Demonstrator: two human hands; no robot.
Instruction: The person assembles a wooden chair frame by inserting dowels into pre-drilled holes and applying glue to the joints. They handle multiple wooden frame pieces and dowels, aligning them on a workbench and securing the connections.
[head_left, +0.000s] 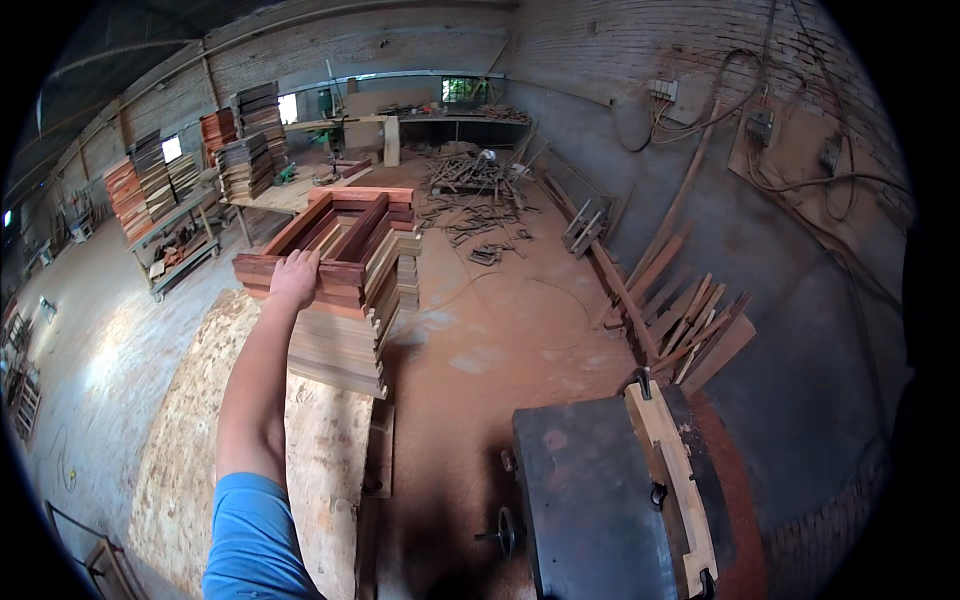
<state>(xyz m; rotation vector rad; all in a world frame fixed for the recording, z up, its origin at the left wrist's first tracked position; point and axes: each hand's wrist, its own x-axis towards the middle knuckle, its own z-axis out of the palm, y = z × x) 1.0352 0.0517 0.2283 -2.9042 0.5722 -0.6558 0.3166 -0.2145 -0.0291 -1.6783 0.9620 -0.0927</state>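
My left hand (293, 277) reaches forward from a blue sleeve and is closed over the near rail of a reddish wooden frame (345, 272). That frame tops a tall stack of similar frames, with dark red ones above and pale wooden ones (335, 345) below. A middle bar (362, 228) runs across the top frame's opening. The fingertips are hidden behind the rail. Under the stack is a worn plywood-topped table (325, 440). My right hand is not in view.
At the lower right stands a dark metal machine table (590, 500) with a pale wooden fence (675, 480) and a handwheel (506, 533). Boards (700, 330) lean on the right wall. Scrap wood (475, 180) is heaped on the dusty floor; more stacks (250, 165) stand far left.
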